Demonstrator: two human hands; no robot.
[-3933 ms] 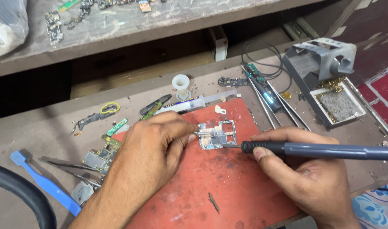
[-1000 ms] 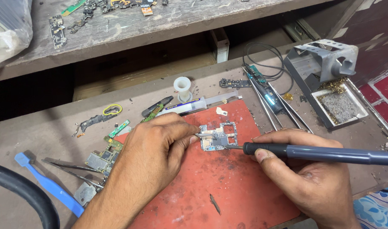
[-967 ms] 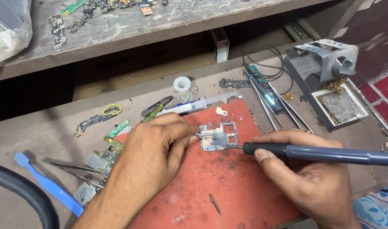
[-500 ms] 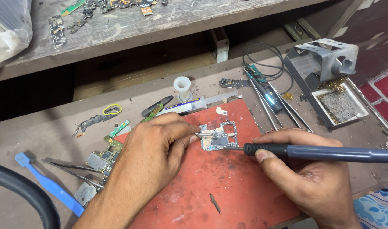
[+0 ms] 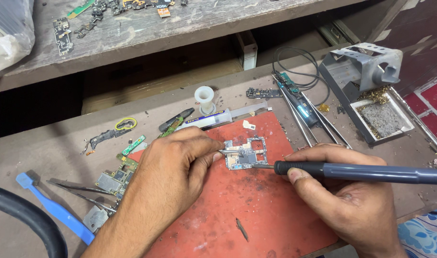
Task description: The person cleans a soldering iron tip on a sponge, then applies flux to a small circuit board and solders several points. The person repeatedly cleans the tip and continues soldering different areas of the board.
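A small phone circuit board (image 5: pixel 245 153) lies on a red work mat (image 5: pixel 256 210). My left hand (image 5: pixel 173 172) pinches metal tweezers (image 5: pixel 226 152) whose tip rests on the board's left edge. In my right hand (image 5: pixel 345 200) is a dark soldering iron (image 5: pixel 361 172), held like a pen, and its thin tip touches the board's lower right side.
A grey soldering-iron stand (image 5: pixel 366 91) with sponge tray and brass wool sits at right. Spare tweezers (image 5: pixel 304 119), a syringe (image 5: pixel 218 118), a white spool (image 5: pixel 204 97), loose board pieces (image 5: pixel 114 179) and a blue pry tool (image 5: pixel 53 208) lie around the mat. A raised shelf (image 5: pixel 156 28) runs behind.
The soldering iron's tip has shifted slightly along the board's lower edge. My left hand and the tweezers stay in place.
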